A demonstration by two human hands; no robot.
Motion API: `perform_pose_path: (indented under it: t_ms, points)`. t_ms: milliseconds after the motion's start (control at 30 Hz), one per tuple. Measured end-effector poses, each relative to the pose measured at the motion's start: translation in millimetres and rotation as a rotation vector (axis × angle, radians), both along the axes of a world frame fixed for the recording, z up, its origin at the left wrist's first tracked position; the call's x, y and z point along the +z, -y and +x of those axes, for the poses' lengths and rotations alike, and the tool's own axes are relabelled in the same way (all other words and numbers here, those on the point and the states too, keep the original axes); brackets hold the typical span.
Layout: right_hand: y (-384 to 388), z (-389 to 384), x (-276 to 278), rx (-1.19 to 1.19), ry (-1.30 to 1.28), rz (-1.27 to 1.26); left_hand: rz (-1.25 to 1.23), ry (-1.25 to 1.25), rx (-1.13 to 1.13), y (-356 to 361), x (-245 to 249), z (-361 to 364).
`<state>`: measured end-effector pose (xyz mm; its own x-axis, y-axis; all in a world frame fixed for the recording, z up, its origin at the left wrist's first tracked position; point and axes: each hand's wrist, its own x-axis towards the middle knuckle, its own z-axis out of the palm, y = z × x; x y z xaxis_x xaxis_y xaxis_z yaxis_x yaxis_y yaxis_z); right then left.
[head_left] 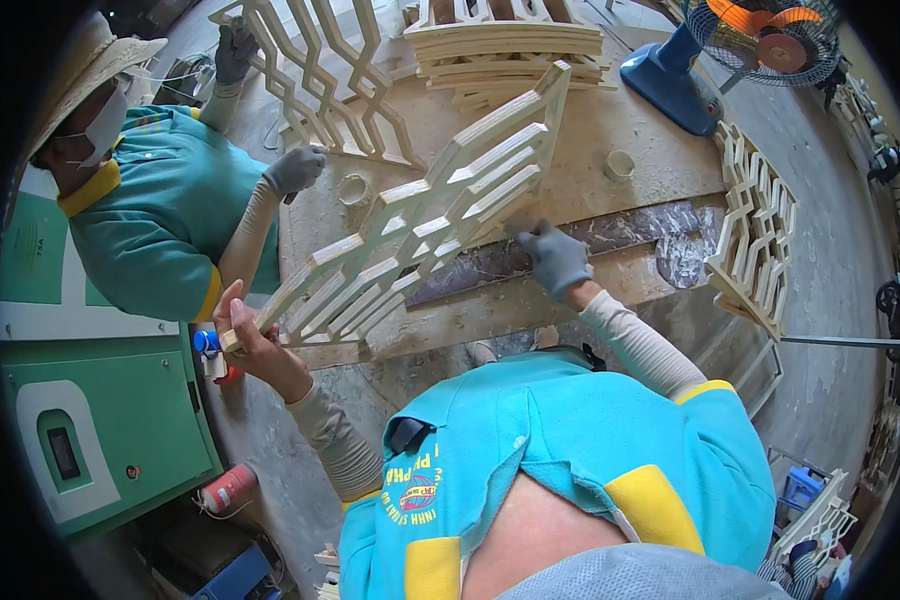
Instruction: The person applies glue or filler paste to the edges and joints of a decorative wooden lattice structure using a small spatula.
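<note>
A pale wooden lattice panel (pixel 410 225) of zigzag slats stands tilted over the table, running from lower left to upper right. My left hand (pixel 265 345), bare, is closed around its lower left corner. My right hand (pixel 553 262), in a grey glove, is beside the panel's lower right side above the table. Its fingers are curled together, and whatever they may hold is hidden. Beneath that hand lies a dark, white-smeared strip (pixel 610 235) along the near part of the worktable (pixel 570 190).
Opposite on the left, a co-worker (pixel 160 200) in grey gloves handles another lattice panel (pixel 320 80). More panels are stacked (pixel 510 45) at the back. Two small pots (pixel 619 166) and a blue fan (pixel 675 80) stand on the table. Another lattice (pixel 755 230) leans at the right edge.
</note>
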<state>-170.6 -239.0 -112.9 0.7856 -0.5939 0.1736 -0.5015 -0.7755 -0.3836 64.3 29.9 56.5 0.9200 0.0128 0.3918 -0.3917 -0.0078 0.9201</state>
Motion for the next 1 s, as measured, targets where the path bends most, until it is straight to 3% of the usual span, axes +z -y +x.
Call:
perform_pose_path:
  t_ms: [233,433,733,833,1000]
  points:
    - [1.5,3.2,-19.6,0.008,-0.153,-0.184,0.003,0.012,-0.011,-1.1,-0.1,-0.4]
    - [-0.2,-5.0,21.5,-0.126,-0.181,-0.007,-0.007,0.004,0.012,-3.9,-2.8,-1.5]
    - [-21.2,15.8,33.8,-0.04,-0.311,0.193,0.021,0.026,0.038,-0.9,1.5,-4.7]
    - [-4.0,16.8,25.0,-0.162,-0.222,0.173,0.011,0.003,0.045,-1.0,0.6,-5.9]
    - [-29.7,26.0,19.0,-0.091,-0.319,0.21,-0.008,-0.01,0.045,-1.0,-0.7,-4.7]
